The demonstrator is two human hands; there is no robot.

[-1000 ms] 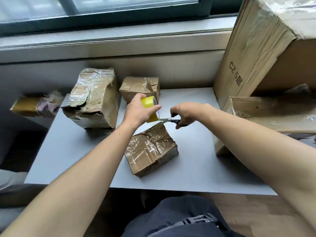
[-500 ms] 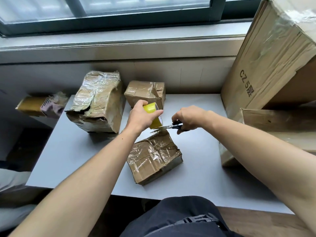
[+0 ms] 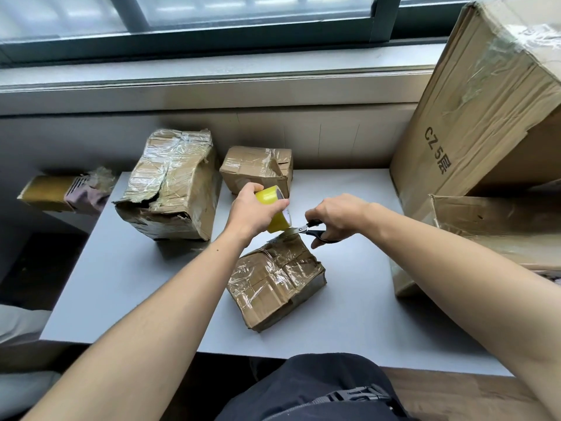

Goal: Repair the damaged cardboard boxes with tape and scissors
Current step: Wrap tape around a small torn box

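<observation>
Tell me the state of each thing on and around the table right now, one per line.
tape roll: lifted, held by left hand
scissors: in right hand, blades at the tape
near box: flat on table, taped over
torn box: upright, front edge ripped
small back box: taped, flap lifting

The large tilted carton (image 3: pixel 473 123) reads "CZ 5" (plus one Chinese character)

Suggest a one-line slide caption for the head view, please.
Left hand holds the tape roll while right hand scissors cut tape above a box.
</observation>
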